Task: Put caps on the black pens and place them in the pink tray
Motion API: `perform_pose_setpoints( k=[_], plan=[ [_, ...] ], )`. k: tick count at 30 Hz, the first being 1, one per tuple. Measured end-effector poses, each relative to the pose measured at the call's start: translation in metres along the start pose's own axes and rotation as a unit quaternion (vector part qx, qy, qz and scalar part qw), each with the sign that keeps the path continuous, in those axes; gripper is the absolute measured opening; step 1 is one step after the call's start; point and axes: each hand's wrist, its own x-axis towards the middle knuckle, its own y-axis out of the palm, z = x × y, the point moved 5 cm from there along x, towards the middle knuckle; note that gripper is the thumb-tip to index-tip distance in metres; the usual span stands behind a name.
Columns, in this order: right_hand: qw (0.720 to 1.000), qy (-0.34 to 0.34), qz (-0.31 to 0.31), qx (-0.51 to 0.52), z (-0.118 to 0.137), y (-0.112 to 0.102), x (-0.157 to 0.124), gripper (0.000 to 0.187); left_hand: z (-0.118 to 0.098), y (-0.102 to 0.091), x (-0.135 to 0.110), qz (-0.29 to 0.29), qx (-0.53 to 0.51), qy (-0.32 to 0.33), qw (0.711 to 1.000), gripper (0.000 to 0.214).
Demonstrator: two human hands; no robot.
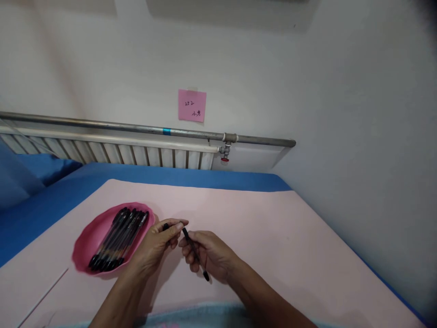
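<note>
Above the pink tabletop, my right hand [208, 255] is closed round a slim black pen [195, 253]. The pen slants, one end up near my left fingertips and its dark rounded end down below my right fingers. My left hand [159, 241] is pinched shut just left of it, and a small black piece that looks like a pen cap [166, 226] pokes out between thumb and fingers. To the left stands a pink scalloped bowl [83, 248] holding several black pens [119, 239], laid side by side. A thin red streak shows by my right palm; I cannot make out what it is.
A thin white stick [43, 298] lies at the front left. Blue cloth [191, 177] edges the pink sheet [273, 241]. Behind are a white radiator [153, 155], a metal pipe [129, 127] with a red-handled valve [225, 159], and a pink note [192, 105] on the wall.
</note>
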Motion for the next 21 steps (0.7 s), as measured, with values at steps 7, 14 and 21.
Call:
perform_pose_setpoints(
  k=[7, 14, 21],
  plan=[
    [0.976, -0.096, -0.128, -0.146, 0.006, -0.012, 0.001, 0.013, 0.003, -0.006, 0.002, -0.041, -0.023, 0.004, 0.999, 0.027],
    [0.984, -0.029, -0.091, -0.149, 0.001, -0.016, 0.003, 0.015, -0.011, -0.028, 0.006, -0.112, -0.081, 0.024, 0.990, 0.031],
    [0.983, -0.021, -0.114, -0.146, -0.003, -0.028, 0.005, 0.015, -0.007, -0.025, 0.003, -0.075, -0.031, -0.031, 0.996, 0.026]
  ],
)
